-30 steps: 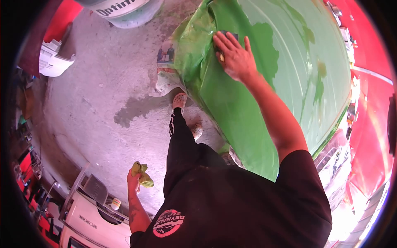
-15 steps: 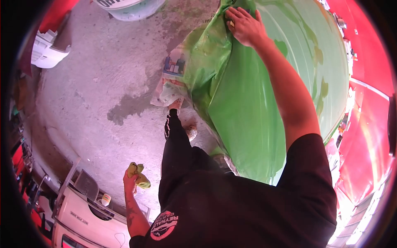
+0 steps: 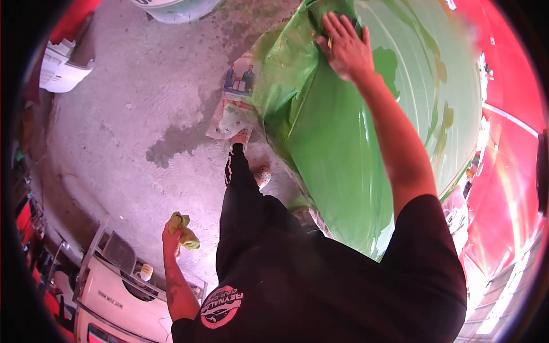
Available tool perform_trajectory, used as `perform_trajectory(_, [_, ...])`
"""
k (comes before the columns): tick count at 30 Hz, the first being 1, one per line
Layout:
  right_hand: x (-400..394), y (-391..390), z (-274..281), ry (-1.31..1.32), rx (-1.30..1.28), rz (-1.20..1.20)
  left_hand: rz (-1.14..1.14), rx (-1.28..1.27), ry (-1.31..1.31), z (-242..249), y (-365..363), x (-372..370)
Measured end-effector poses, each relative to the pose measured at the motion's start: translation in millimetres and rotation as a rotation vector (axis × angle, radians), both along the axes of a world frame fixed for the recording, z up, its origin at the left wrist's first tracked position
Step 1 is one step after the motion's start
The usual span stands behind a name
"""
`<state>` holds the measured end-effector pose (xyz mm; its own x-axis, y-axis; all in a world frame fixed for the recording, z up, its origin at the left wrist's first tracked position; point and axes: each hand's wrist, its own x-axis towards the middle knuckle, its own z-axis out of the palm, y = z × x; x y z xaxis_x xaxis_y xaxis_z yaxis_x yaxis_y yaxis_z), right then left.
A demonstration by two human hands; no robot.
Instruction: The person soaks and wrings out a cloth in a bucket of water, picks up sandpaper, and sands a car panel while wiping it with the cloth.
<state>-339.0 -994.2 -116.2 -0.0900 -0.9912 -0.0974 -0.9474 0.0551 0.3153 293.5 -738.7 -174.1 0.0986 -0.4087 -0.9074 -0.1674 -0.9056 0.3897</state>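
Note:
A yellow-green cloth (image 3: 184,231) is bunched in my left hand (image 3: 171,237), low at the left over the floor. At the top, my right hand (image 3: 347,50) lies on the wet green panel (image 3: 337,154). A dark piece, too hidden to identify, shows beneath its fingers, which press it against the surface. Green-stained plastic sheeting (image 3: 280,74) hangs along the panel's left edge, with newspaper (image 3: 240,80) at its outer side. Pale streaks and darker wet patches mark the panel's right part.
A white bucket (image 3: 180,10) stands at the top on the concrete floor (image 3: 114,148). A white plastic part (image 3: 60,68) is at the upper left. A pale vehicle part (image 3: 114,297) holds a small container (image 3: 146,272) at the lower left. Red panels (image 3: 503,188) line the right.
My right hand has shifted slightly right and down on the panel. My left hand, with the cloth, has moved a little left and up.

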Motion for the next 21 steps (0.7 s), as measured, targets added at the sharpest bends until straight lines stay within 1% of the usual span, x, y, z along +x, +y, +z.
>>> perform_trajectory(1, [8, 17, 0, -0.088, -0.034, -0.02, -0.005, -0.006, -0.001, 0, -2, -5])
perform_trajectory(5, [52, 86, 10, -0.162, -0.042, -0.073, -0.042, -0.071, 0.045, -3, -11, -14])
perform_trajectory(7, [82, 116, 17, -0.262, -0.002, -0.122, -0.114, -0.086, 0.056, -4, -12, -16])
perform_trajectory(8, [98, 130, 19, -0.262, -0.013, -0.13, -0.124, -0.096, 0.057, -3, -13, -18])
perform_trajectory(10, [126, 160, 23, -0.375, 0.055, -0.112, -0.148, -0.101, 0.047, -1, -11, -21])
perform_trajectory(11, [134, 178, 25, -0.378, 0.046, -0.118, -0.157, -0.109, 0.045, -1, -9, -21])
perform_trajectory(13, [149, 214, 27, -0.462, 0.1, -0.04, -0.121, -0.098, 0.059, 0, -3, -18])
perform_trajectory(17, [141, 306, 33, -0.464, 0.133, -0.049, -0.148, -0.09, 0.05, -4, 22, 5])
perform_trajectory(18, [134, 333, 33, -0.45, 0.183, -0.094, -0.155, -0.059, 0.026, -6, 30, 11])
perform_trajectory(19, [129, 344, 36, -0.435, 0.231, -0.14, -0.162, -0.029, 0.004, -11, 37, 19])
perform_trajectory(21, [122, 346, 35, -0.421, 0.204, -0.141, -0.152, -0.012, -0.01, -16, 52, 26])
